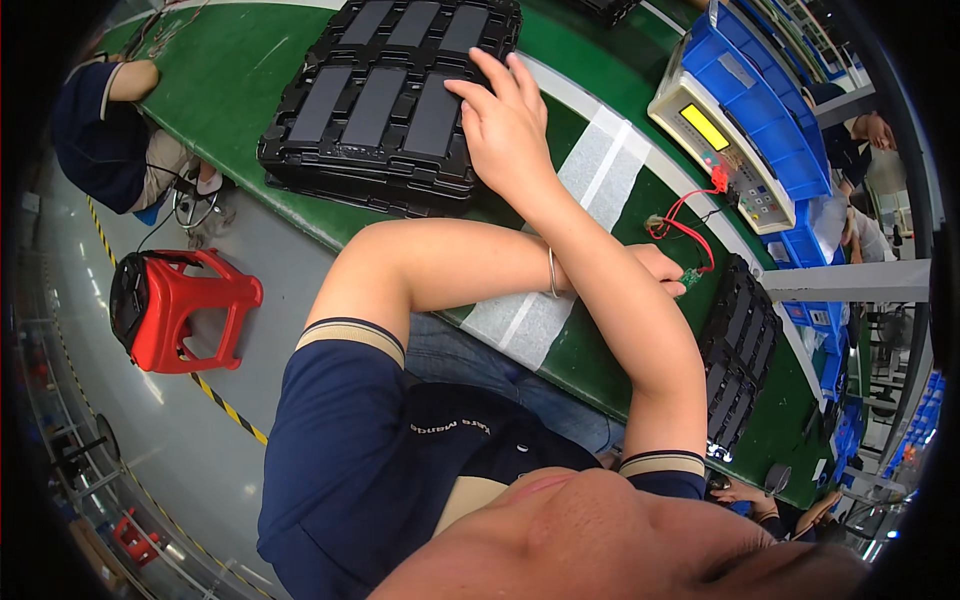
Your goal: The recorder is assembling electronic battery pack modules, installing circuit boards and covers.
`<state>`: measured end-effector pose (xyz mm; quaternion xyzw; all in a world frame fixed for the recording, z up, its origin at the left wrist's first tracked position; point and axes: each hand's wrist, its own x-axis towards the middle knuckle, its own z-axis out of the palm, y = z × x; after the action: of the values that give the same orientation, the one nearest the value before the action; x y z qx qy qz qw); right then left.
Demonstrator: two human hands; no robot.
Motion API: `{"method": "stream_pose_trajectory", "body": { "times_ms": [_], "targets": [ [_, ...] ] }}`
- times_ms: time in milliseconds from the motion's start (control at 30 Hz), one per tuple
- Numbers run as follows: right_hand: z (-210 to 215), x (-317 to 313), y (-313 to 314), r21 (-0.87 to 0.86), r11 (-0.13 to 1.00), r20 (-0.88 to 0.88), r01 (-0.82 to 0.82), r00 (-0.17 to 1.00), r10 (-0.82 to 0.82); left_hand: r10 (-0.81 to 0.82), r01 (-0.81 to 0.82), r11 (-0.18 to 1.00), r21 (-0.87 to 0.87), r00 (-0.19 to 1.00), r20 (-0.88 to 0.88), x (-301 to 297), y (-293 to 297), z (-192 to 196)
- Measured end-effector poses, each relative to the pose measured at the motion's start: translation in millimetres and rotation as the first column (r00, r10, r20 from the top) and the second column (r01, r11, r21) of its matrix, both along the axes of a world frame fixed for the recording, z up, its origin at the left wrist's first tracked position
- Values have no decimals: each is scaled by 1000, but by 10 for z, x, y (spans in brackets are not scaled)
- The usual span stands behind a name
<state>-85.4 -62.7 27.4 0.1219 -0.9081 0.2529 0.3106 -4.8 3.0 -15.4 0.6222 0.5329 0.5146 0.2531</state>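
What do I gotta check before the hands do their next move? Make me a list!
1. Left hand holding the small green circuit board: ok.
2. Screen lit on the benchtop meter: ok, it glows yellow.
3. Red wires firmly joined to the board: cannot tell, too small.
4. Right hand at the black plastic trays: ok, fingers spread by the edge.
5. Arms uncrossed: not ok, the right forearm crosses over the left forearm.
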Motion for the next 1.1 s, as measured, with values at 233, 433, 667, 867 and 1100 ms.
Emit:
{"method": "stream_pose_trajectory", "body": {
  "times_ms": [233, 433, 667, 867, 1100],
  "targets": [
    [6, 149, -21, -23, 995, 217, -92, 972, 95, 13, -13, 1000, 14, 1000, -17, 10, -22, 15],
    [-39, 163, -2, 5, 994, 210, -112, 972, 108, 7, -6, 1000, 20, 1000, -30, 20, -57, 51],
    [243, 616, 255, -98, 948, 148, -302, 938, 314, 16, -21, 998, -51, 995, -95, -35, -18, 45],
    [1151, 1815, 1804, -145, 923, 30, -355, 931, 363, -35, 45, 991, -122, 996, 86, 47, -105, 198],
    [418, 2546, 2948, -507, 573, 476, 644, 763, -436, -20, 42, 980, -195, 993, 114, 78, -81, 233]
  ]
}}
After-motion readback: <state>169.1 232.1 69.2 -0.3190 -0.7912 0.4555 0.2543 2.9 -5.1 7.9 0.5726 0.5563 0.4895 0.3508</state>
